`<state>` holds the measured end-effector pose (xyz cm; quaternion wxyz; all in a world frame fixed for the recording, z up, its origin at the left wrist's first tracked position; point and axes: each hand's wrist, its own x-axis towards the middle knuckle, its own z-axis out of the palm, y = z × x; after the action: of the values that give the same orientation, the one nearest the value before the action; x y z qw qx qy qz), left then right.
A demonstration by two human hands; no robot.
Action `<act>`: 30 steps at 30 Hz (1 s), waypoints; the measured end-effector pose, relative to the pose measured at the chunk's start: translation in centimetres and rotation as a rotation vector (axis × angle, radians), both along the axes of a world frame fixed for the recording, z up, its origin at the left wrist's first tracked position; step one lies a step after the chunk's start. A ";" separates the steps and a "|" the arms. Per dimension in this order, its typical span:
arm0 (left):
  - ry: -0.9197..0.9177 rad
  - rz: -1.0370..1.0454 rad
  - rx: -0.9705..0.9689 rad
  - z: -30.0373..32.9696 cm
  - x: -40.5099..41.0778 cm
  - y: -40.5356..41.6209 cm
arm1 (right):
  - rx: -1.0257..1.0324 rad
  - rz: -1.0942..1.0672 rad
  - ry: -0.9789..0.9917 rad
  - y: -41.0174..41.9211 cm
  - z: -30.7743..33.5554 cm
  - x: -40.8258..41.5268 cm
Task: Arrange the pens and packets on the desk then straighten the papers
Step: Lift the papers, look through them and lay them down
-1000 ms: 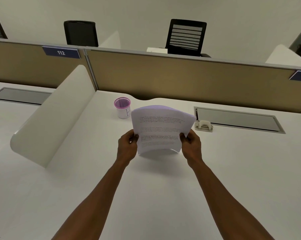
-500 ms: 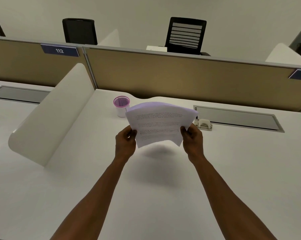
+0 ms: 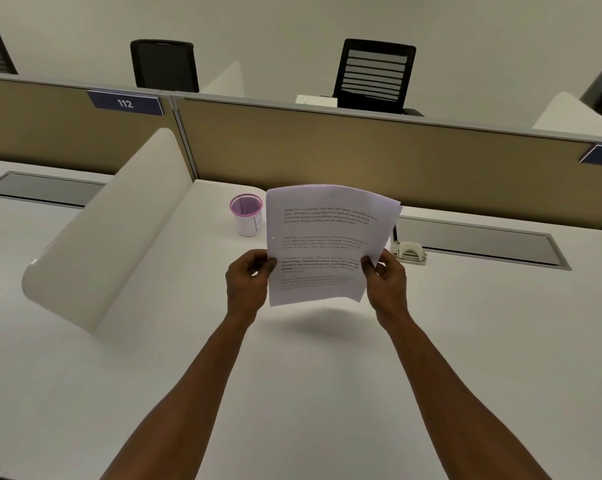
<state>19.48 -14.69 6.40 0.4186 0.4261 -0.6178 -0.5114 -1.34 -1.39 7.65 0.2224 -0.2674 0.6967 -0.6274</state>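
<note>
I hold a stack of printed white papers upright in the air above the white desk. My left hand pinches the stack's lower left edge and my right hand pinches its lower right edge. The sheets bow slightly and their top right corners are fanned apart. A shadow lies on the desk under the stack. Behind the papers to the left stands a white cup with a pink rim; I cannot tell what is inside it. No packets show.
A small white hole punch sits right of the papers beside a grey cable tray lid. A curved white divider borders the desk on the left. A tan partition closes the back, with black chairs beyond.
The stack has gone from resting its bottom edge on the desk to hanging in the air, and now stands more upright and squarer than half a second ago.
</note>
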 end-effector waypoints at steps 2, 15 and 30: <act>-0.012 -0.010 0.012 -0.4 0.3 0.2 | 0.023 -0.021 0.017 0.3 -0.5 0.0; 0.045 -0.099 0.227 -1.4 0.9 1.0 | -0.004 -0.056 -0.089 0.8 -1.0 -0.7; 0.030 -0.271 0.243 -0.4 0.3 1.4 | 0.025 0.130 -0.238 0.2 -1.3 -1.1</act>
<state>19.78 -13.33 5.99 0.3003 0.3786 -0.5972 -0.6402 -2.47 -1.18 6.34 0.3468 -0.2329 0.6544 -0.6302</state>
